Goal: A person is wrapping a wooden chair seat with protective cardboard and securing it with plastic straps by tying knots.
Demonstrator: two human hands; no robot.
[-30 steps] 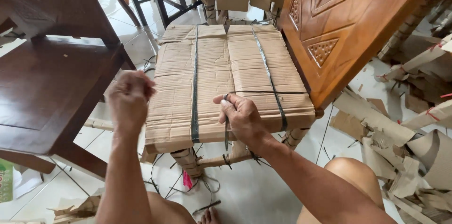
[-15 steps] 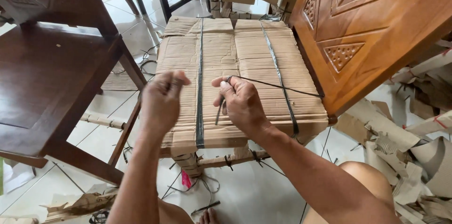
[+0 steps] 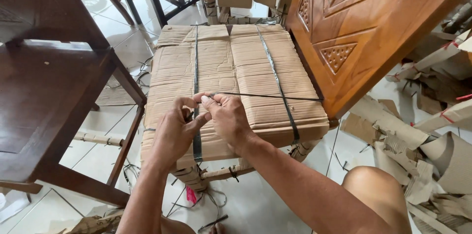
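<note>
- Left hand [image 3: 174, 133] and right hand [image 3: 227, 118]: fingers pinched shut on the thin black plastic strap [image 3: 268, 97] above the brown corrugated-cardboard-wrapped chair seat [image 3: 231, 72].
- Good practice: keep the strap taut and level, pinching near the lengthwise black band [image 3: 196, 72].
</note>
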